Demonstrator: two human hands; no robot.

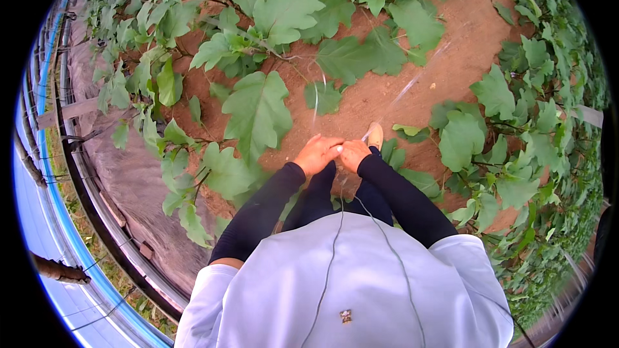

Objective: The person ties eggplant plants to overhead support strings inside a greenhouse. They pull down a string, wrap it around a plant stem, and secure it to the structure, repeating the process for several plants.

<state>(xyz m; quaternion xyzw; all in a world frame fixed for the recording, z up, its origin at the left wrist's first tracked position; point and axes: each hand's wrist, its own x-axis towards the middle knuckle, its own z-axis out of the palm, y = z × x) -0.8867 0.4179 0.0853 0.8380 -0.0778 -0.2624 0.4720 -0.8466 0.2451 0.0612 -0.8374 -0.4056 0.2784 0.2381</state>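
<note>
My left hand (318, 153) and my right hand (353, 153) meet in front of my body, fingers touching at the middle. A thin translucent strand (316, 101) rises beyond my left hand, and a second shiny strand (408, 88) runs from near my right hand up to the upper right. Whether either hand grips a strand is too small to tell. Large lobed green leaves (257, 108) of a plant, eggplant-like, grow just ahead and to the left of my hands. Below my right hand a tan shoe (375, 135) stands on the soil.
Reddish bare soil (449, 48) forms a path between leafy rows. Dense plants (512, 154) line the right side. On the left are a dark ground sheet (140, 193), curved metal pipes (104, 232), a wooden post (60, 269) and blue-white plastic film (43, 222).
</note>
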